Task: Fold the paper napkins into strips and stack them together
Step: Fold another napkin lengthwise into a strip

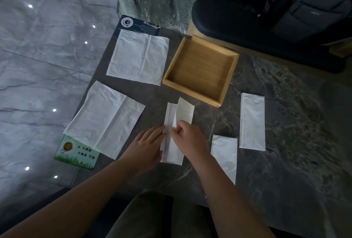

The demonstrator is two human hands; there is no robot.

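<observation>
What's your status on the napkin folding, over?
Left hand pressing half-folded napkin, right hand pinching its flap. Far strip, near strip folded, unstacked. Rear sheet, front sheet unfolded. Nothing blocking.

Two open white napkins lie flat at the left, both creased: the far napkin (138, 57) square-on, the near napkin (104, 119) skewed. The middle napkin (177, 123) is a half-folded strip with its right flap raised, pinched by the right hand (187, 136); the left hand (146, 146) presses its left edge. At the right the long strip (252, 121) and the short strip (224, 154) lie folded, apart.
</observation>
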